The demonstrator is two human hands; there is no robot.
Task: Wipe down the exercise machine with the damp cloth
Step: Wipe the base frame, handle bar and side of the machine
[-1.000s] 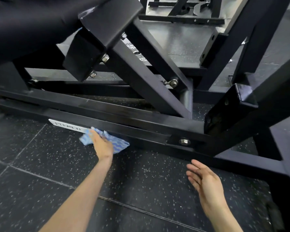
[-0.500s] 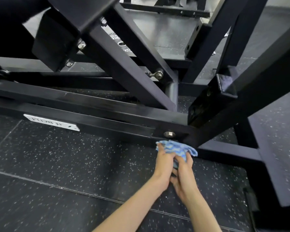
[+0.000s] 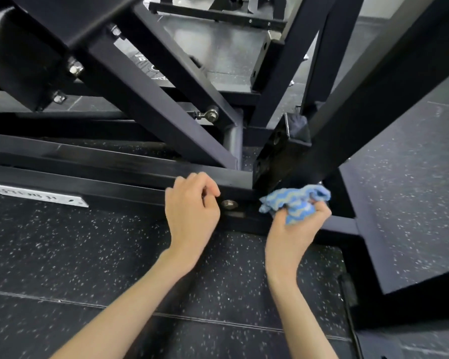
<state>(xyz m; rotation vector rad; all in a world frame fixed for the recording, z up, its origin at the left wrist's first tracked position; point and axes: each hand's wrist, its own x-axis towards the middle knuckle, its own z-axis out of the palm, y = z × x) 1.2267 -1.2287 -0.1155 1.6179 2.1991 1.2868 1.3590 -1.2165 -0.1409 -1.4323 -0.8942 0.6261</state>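
A blue cloth (image 3: 297,203) is held bunched in the right hand (image 3: 293,229), the fingers curled round it. The cloth is pressed against the machine (image 3: 145,174) where the low black rail meets a slanted upright, just right of a bolt (image 3: 229,203) set in the rail's near face. The left hand (image 3: 192,211) is seen just left of that bolt, at the rail's near face, its fingers loosely curled with nothing held; whether it touches the rail cannot be told. A white label (image 3: 36,196) is fixed to the rail well to the left. Black beams are crossed above and behind the rail. A dark speckled floor (image 3: 62,255) lies under both forearms, near the viewer.
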